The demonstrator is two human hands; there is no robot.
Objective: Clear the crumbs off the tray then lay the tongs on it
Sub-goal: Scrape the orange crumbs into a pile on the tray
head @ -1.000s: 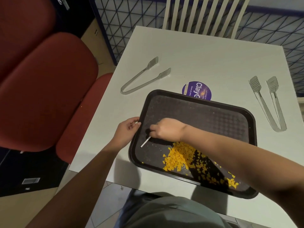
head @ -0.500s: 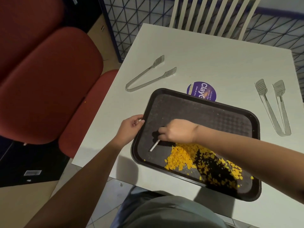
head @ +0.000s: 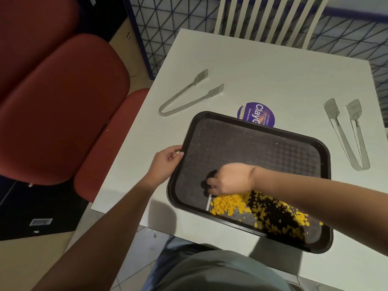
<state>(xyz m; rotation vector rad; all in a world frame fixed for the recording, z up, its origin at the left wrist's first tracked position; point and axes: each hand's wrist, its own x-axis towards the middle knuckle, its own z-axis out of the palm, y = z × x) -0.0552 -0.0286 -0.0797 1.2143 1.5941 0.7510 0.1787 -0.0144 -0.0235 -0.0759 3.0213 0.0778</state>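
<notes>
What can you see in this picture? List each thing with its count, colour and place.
tray: one, dark brown, near side of the table
crumbs: many, yellow, heaped on the tray's near part
stick: one, white, at the crumbs' left edge
left tongs: one pair, grey metal, on the table left of the tray
right tongs: one pair, grey metal, on the table right of the tray
sticker: one, purple, on the table at the tray's far rim
table: one, white
slatted chair: one, white, beyond the table
padded chairs: red, left of the table, count unclear
left hand: grips the tray's left rim
right hand: holds the stick over the tray
</notes>
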